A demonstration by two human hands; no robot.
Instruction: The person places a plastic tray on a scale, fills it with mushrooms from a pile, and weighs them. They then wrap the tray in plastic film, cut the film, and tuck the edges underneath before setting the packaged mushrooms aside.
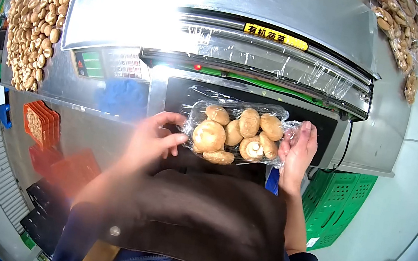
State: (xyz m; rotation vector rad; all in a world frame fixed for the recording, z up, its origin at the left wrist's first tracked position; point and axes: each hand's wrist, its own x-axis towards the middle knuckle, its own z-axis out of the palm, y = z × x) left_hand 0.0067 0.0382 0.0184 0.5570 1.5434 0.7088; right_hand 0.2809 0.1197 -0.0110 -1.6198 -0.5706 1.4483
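A tray of brown mushrooms (pixel 233 133) under clear plastic film lies in front of me, at the near edge of the dark plate (pixel 176 92) of the wrapping machine (pixel 286 66). My right hand (pixel 299 154) grips the gathered film at the tray's right end, fingers pressed together. At the left end is my left hand (pixel 158 136), thumb and index finger apart and beside the film; whether its fingertips touch the film is hard to tell. One mushroom near the tray's right part shows its pale underside.
Loose mushrooms (pixel 37 19) are heaped at the upper left, beside a shiny metal scale tray (pixel 107 8). Wrapped packs (pixel 400 30) lie at the upper right. Orange baskets (pixel 44 125) stand lower left, a green crate (pixel 331 206) lower right.
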